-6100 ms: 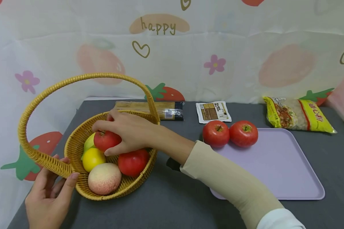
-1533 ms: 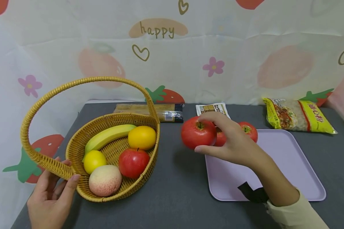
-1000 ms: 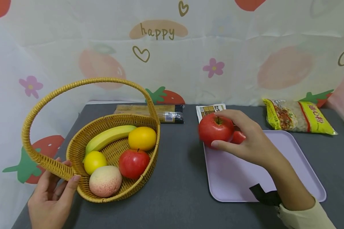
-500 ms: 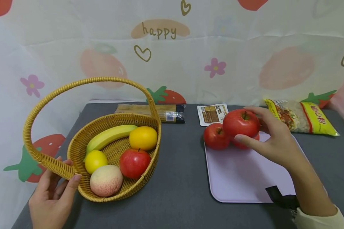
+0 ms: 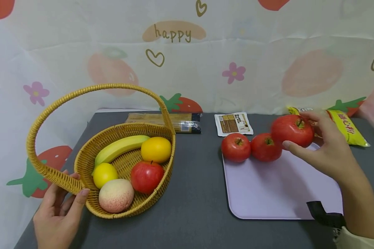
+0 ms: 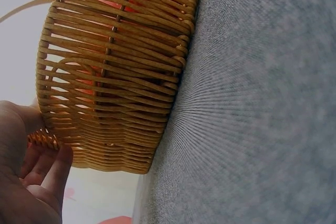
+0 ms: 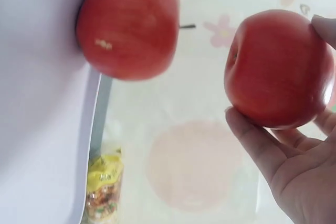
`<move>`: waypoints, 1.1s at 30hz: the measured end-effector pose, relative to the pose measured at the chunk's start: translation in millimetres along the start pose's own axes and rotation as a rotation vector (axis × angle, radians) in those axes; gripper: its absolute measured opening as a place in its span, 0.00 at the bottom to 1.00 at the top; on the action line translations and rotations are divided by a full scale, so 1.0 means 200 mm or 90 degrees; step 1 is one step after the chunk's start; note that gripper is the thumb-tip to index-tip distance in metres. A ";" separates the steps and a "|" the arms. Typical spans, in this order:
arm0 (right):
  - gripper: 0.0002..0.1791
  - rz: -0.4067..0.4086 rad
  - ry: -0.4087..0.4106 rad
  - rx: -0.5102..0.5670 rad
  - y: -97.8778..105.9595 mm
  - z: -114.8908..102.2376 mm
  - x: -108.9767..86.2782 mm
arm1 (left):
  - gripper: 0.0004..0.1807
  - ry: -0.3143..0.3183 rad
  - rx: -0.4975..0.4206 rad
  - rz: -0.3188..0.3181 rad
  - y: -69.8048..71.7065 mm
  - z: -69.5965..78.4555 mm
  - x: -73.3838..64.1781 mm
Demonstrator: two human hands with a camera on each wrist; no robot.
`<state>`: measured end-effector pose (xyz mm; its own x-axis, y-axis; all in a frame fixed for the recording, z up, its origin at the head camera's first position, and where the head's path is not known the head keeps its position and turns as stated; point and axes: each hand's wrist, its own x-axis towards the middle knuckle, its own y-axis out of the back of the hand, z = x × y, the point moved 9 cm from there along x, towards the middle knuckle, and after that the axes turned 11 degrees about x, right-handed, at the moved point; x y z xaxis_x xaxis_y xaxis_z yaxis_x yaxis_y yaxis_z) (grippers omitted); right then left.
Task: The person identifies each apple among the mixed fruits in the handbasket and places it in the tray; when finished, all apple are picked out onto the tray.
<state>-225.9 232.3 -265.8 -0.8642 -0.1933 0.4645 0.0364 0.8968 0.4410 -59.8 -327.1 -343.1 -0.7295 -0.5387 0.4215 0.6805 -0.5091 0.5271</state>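
Note:
In the head view my right hand point(image 5: 333, 152) grips a red apple point(image 5: 292, 131) between thumb and fingers, raised above the back right of a lilac tray point(image 5: 277, 193). The right wrist view shows this held apple point(image 7: 278, 69) apart from another apple point(image 7: 128, 27) on the tray. Two red apples, one on the left point(image 5: 236, 147) and one beside it point(image 5: 266, 147), sit along the tray's back edge. My left hand point(image 5: 59, 211) pinches the wicker basket point(image 5: 127, 215) where its handle meets the rim. Inside lie a banana point(image 5: 119, 149), an orange-yellow fruit point(image 5: 156, 149), a lemon point(image 5: 104, 175), a peach point(image 5: 116, 195) and a red apple point(image 5: 147, 177).
Behind the basket lies a long pack of noodles point(image 5: 162, 119). A small white-and-brown packet point(image 5: 233, 123) lies behind the tray, and a yellow food bag point(image 5: 349, 128) is partly hidden by my right hand. Dark grey cloth point(image 5: 196, 193) separates basket and tray.
A red apple has left the basket in my right hand and travelled right, past the two tray apples to above the tray's back right. My left hand keeps its place on the basket.

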 end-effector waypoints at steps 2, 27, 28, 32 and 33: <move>0.46 0.005 -0.020 -0.014 0.02 0.02 0.00 | 0.35 -0.004 -0.002 0.001 0.00 0.00 0.00; 0.45 -0.134 -0.227 -0.182 0.06 0.41 0.00 | 0.35 -0.007 -0.010 0.000 0.00 0.00 0.00; 0.45 -0.142 -0.231 -0.187 0.06 0.42 0.00 | 0.35 -0.008 -0.011 0.000 0.00 0.00 0.00; 0.46 -0.182 -0.262 -0.192 0.05 0.49 -0.01 | 0.36 -0.016 -0.012 0.000 0.00 0.01 0.00; 0.47 -0.189 -0.271 -0.194 0.05 0.50 -0.01 | 0.36 -0.018 -0.011 0.001 0.00 0.01 0.00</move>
<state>-274.1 281.4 -339.1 -0.9820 -0.1860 -0.0328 -0.1498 0.6616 0.7347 -59.6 -325.0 -341.1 -0.7294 -0.5206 0.4437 0.6831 -0.5193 0.5135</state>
